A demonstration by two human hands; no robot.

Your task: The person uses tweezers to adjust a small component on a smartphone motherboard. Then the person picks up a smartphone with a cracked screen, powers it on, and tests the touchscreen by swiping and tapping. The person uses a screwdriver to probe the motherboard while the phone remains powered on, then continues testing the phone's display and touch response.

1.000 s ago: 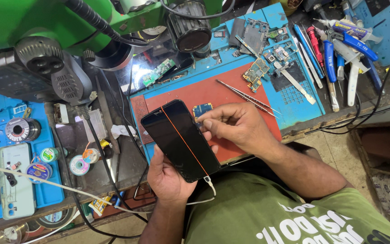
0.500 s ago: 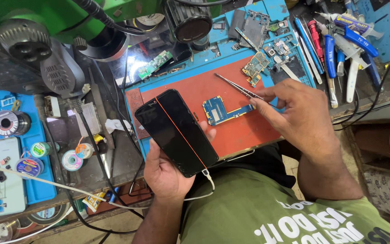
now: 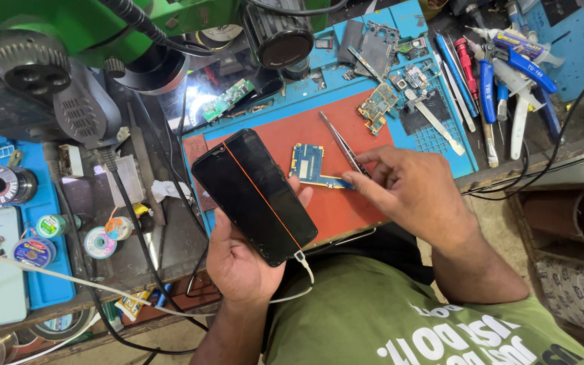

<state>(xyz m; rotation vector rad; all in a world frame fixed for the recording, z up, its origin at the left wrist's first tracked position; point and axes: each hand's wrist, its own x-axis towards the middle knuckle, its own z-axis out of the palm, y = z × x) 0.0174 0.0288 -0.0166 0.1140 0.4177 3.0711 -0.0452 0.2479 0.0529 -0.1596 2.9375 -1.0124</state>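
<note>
Left hand (image 3: 238, 260) grips black smartphone (image 3: 255, 196), dark screen crossed by an orange line, cable plugged in | right hand (image 3: 410, 192) pinches tweezers (image 3: 343, 143) at blue circuit board (image 3: 312, 165) lying loose on red mat (image 3: 292, 132) | board out, reassembly apparently pending

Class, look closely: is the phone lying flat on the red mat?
No, the left hand holds the phone up above the red mat.

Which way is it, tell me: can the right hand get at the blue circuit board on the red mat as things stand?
Probably yes. The right hand already lies beside the blue circuit board, tweezers under its fingertips, nothing between. The phone in the left hand sits off to the side.
</note>
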